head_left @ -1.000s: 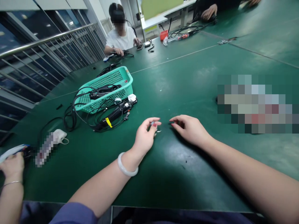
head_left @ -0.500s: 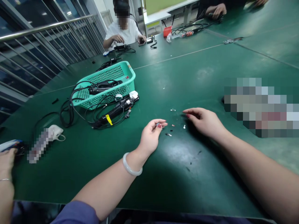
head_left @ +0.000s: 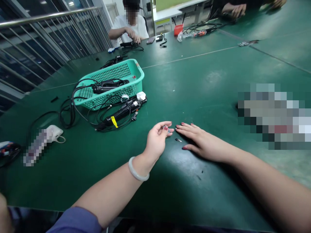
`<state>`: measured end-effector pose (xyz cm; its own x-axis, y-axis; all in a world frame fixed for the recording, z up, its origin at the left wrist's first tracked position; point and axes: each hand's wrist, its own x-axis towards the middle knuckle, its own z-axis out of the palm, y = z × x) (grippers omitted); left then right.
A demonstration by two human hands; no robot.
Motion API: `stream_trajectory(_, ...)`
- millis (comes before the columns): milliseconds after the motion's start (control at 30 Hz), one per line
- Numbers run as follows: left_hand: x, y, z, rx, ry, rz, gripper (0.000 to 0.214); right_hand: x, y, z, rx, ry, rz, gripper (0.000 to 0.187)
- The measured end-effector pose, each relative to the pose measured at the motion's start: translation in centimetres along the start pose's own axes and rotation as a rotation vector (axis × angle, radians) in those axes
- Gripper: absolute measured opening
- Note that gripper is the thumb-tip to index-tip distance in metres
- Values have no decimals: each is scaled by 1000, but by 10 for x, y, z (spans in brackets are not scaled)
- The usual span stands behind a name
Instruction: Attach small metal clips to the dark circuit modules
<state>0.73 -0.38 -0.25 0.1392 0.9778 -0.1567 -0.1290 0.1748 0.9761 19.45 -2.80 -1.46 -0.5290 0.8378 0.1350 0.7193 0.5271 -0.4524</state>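
Observation:
My left hand (head_left: 157, 141) rests on the green table (head_left: 194, 81) with thumb and fingers pinched on a tiny metal part (head_left: 167, 128). A pale bangle (head_left: 137, 170) circles that wrist. My right hand (head_left: 201, 140) lies flat on the table just to the right, fingers stretched out toward the left hand. A small dark part (head_left: 178, 140) lies on the table between thumb and fingers of the right hand, apart from them.
A teal basket (head_left: 114, 82) with black cables stands at the left, a black tool (head_left: 121, 113) with a yellow label beside it. A white mask (head_left: 54, 132) lies further left. Another person sits at the far end; other hands show at the top right.
My right hand has come back toward the left hand and flattened on the table, covering the spot where small parts lay. The left hand kept its pinch. The view shifted slightly.

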Motion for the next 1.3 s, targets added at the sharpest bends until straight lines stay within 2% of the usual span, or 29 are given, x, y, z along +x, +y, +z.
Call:
stream_trajectory(133, -1, 1, 1, 17, -29, -31, 20, -2, 6, -12, 0, 105, 149, 40)
stream_trajectory(233, -2, -1, 0, 61, -97, -39, 28, -1, 5, -14, -57, 181, 238, 31)
stream_trajectory(367, -3, -4, 0, 121, -160, -2, 28, -2, -13, -8, -31, 124, 195, 28)
stream_trajectory(533, 0, -3, 1, 112, -120, -14, 28, 3, -35, 1, -93, 136, 142, 27)
stream_trajectory(700, 2, -1, 0, 87, -108, -28, 32, 11, -39, 5, -131, 88, 100, 19)
stream_trajectory(800, 2, -1, 0, 62, -123, -35, 33, 9, -37, 2, 13, 188, 154, 18)
stream_trajectory(900, 0, 0, 1, 23, -160, -66, 35, 6, -32, -6, 249, 355, 269, 17)
stream_trajectory(967, -1, 0, 2, -1, -190, -78, 36, 5, -28, -11, 409, 418, 352, 16)
stream_trajectory(1133, -3, -1, 2, -54, -254, -78, 36, 7, -23, -15, 906, 362, 571, 28)
stream_trajectory(1200, -3, -1, 1, -72, -280, -88, 35, 7, -24, -16, 997, 335, 605, 32)
stream_trajectory(1300, -3, -1, 1, -86, -309, -103, 35, 8, -27, -17, 1011, 297, 618, 34)
